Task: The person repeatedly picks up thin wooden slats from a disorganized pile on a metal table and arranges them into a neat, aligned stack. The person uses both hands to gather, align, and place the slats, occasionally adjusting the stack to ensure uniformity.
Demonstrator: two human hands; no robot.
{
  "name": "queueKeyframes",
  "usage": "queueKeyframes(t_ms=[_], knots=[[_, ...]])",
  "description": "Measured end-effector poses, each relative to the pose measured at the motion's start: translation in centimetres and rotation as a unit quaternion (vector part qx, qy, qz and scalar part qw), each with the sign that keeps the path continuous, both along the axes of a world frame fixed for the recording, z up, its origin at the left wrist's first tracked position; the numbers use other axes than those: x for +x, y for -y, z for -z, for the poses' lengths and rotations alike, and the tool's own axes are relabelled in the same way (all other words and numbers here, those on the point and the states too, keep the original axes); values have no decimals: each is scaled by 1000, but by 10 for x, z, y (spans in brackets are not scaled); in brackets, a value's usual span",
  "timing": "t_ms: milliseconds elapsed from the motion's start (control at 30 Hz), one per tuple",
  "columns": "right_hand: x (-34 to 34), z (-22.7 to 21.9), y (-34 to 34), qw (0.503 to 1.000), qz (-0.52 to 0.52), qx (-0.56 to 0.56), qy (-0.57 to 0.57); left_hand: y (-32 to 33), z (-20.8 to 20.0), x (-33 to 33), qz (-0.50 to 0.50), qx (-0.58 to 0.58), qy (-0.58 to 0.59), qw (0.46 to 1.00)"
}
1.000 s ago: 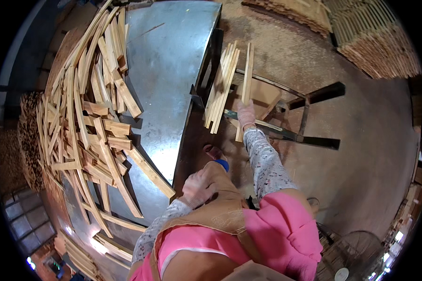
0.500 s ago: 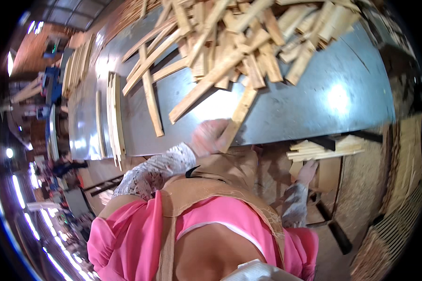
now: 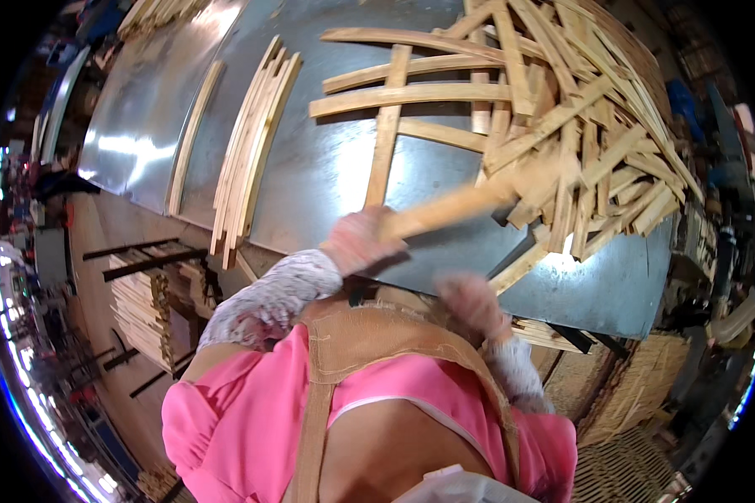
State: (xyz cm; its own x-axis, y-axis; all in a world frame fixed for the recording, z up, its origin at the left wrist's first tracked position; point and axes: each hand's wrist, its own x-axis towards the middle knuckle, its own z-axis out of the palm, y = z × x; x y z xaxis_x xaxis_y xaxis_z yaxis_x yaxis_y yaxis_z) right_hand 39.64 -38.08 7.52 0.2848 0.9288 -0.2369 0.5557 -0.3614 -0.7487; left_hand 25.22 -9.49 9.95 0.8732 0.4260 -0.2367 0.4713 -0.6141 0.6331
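My left hand (image 3: pixel 361 241) is closed around the near end of a wooden strip (image 3: pixel 453 210) at the table's front edge. The strip is smeared by motion and slants up to the right, its far end over the pile. Another wooden strip (image 3: pixel 385 134) runs away from beside that hand, under several crossing strips. My right hand (image 3: pixel 474 303) hovers by the front edge, close to the end of a loose strip (image 3: pixel 516 270). Its fingers are too blurred to read. A large jumbled pile of wooden strips (image 3: pixel 591 159) covers the table's right part.
On the metal table (image 3: pixel 310 180), a bundle of aligned strips (image 3: pixel 256 151) and a single strip (image 3: pixel 195 138) lie to the left. Stacked strips (image 3: pixel 143 306) stand on a rack below left. More strips (image 3: pixel 554 334) lie under the table at right.
The view has swung, so the pile sits farther right. My right hand has risen from the strips under the table to the table edge. The strip in my left hand now slants more to the right.
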Motion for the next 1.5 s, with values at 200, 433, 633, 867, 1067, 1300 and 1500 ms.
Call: queueKeyframes(t_ms=[200,433,633,867,1067,1300,1500], knots=[[118,11,-279,896,29,122,426,-163,10,-102,-204,203,-217,933],[185,13,-359,870,-80,-88,479,-233,53,-162,-227,242,-317,888],[31,25,-427,986,101,-93,94,-244,45,-181,-237,176,-270,917],[-167,50,-490,979,48,-196,20,-257,67,-202,-215,197,-177,940],[-36,39,-364,913,261,-99,298,-256,54,-195,-203,220,-199,933],[-42,85,-332,864,461,55,-194,-161,72,-94,-165,-140,146,965],[36,23,-401,984,138,116,-4,-202,-3,-63,-314,-154,9,937]])
